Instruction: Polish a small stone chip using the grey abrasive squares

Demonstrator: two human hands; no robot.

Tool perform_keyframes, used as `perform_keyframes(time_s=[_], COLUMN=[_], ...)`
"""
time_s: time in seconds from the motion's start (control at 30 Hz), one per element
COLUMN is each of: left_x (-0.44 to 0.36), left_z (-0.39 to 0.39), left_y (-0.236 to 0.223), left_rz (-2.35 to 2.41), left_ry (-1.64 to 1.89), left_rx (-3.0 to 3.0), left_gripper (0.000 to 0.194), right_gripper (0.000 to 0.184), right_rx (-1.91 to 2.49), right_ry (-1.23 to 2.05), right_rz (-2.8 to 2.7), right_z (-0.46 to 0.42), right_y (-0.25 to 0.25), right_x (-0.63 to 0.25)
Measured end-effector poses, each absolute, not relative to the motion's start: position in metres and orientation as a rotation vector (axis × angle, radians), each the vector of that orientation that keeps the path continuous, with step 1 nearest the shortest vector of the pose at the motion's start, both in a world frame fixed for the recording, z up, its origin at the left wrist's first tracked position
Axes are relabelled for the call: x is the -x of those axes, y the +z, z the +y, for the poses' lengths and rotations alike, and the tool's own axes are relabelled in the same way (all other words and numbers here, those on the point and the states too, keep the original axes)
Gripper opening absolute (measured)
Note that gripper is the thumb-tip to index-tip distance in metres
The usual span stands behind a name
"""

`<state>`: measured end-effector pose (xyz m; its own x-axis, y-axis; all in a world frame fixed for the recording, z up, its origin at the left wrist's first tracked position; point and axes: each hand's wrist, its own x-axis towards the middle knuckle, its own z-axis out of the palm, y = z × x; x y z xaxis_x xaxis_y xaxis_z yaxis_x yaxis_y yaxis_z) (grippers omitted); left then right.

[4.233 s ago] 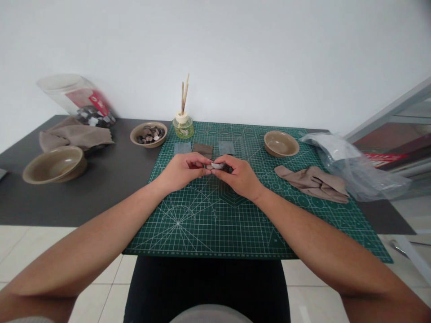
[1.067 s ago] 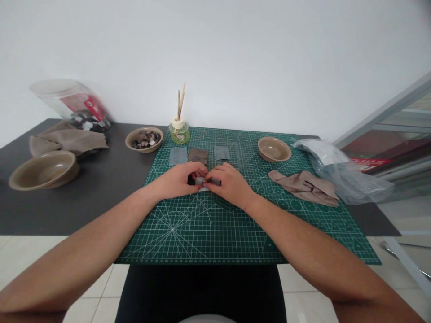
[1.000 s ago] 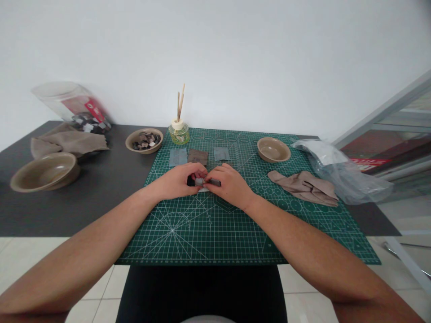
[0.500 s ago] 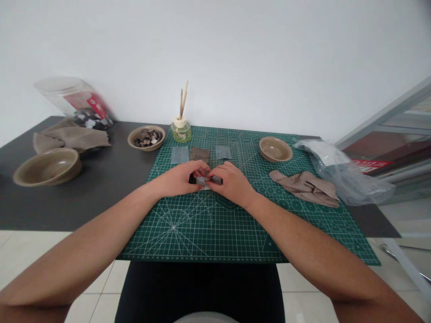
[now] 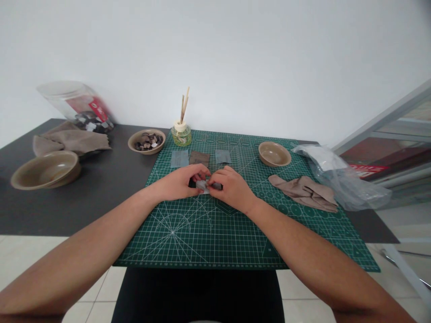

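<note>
My left hand and my right hand meet over the green cutting mat, fingers curled and tips almost touching. Pinched between them is a small pale grey piece, thin and sheet-like; its exact kind is too small to make out. Darker patches show at its sides, partly covered by my fingers. Just beyond my hands lie a brown square piece and two translucent grey-blue squares, one on the left and one on the right.
A bowl of dark and pale chips and a reed diffuser stand behind to the left. An empty bowl, a crumpled brown cloth and a clear plastic bag are rightward. Far left are another bowl, cloth and a bag of chips.
The whole view has shifted slightly, so the table sits a little lower in it. My hands keep nearly the same pose around the pale grey piece, with only small finger movement.
</note>
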<state>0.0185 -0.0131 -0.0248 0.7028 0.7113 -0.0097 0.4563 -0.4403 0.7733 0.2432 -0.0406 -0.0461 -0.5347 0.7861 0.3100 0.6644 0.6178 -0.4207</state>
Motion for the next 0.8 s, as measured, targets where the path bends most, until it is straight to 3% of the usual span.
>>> perform_keyframes(time_s=[0.2, 0.8], left_x=[-0.0193, -0.0204], left_z=[-0.0115, -0.0118], left_y=[-0.0275, -0.0268], left_rz=[0.888, 0.96], left_ry=[0.507, 0.447], left_rx=[-2.014, -1.954], left_gripper=[0.07, 0.056], right_gripper=[0.006, 0.009], right_rx=[1.106, 1.176], right_ry=[0.35, 0.312], right_rz=[-2.409, -2.362], right_z=[-0.0384, -0.0394], right_y=[-0.0468, -0.0474], right_x=[-0.2369, -0.2408])
